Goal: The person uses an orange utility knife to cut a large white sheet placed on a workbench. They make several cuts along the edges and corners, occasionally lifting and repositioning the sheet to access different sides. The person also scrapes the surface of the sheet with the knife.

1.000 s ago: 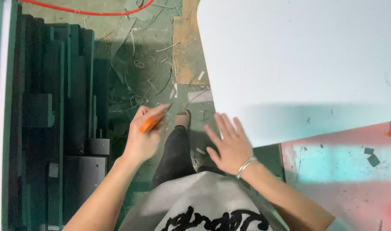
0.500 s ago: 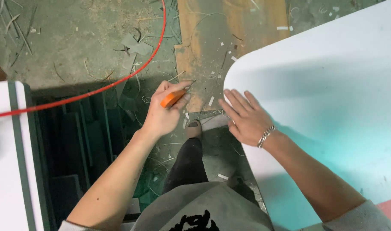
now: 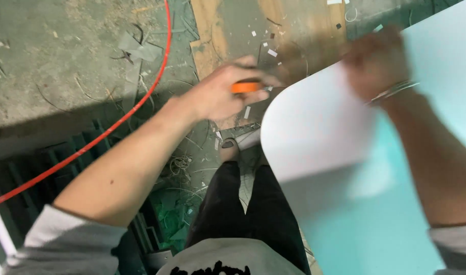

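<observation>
My left hand (image 3: 220, 94) is closed around an orange utility knife (image 3: 245, 87), its tip at the rounded corner of a large white board (image 3: 319, 127). My right hand (image 3: 378, 61), blurred by motion and with a bracelet on the wrist, rests on top of the board farther back, and I cannot tell whether it presses flat or grips. The board's nearer part looks pale turquoise in shadow. My legs in black trousers (image 3: 243, 203) stand below the board's edge.
A red hose (image 3: 115, 127) curves across the dirty concrete floor at the left. Dark green stacked panels (image 3: 64, 168) lie at lower left. A worn wooden plank (image 3: 263, 25) and scattered thin offcuts litter the floor ahead.
The view has tilted forward. My left hand with the knife has moved up to the board's rounded corner. My right hand has slid farther away across the board.
</observation>
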